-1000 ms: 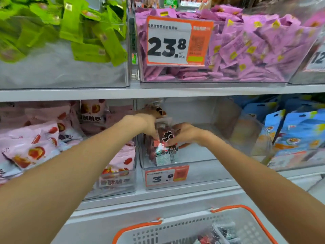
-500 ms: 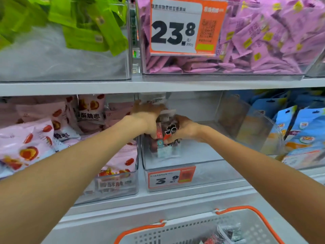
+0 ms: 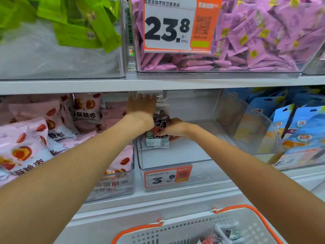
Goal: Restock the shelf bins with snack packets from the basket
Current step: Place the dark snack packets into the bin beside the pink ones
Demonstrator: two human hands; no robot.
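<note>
Both hands on the snack packet (image 3: 161, 127): left hand (image 3: 141, 106) steadies top, right hand (image 3: 173, 129) pinches its lower edge. Light, floppy, slick film; we'd hold the edges.

Both hands in clear bin (image 3: 175, 155): left hand (image 3: 141, 107), right hand (image 3: 173, 128) gripping dark packet (image 3: 161, 128).
</note>
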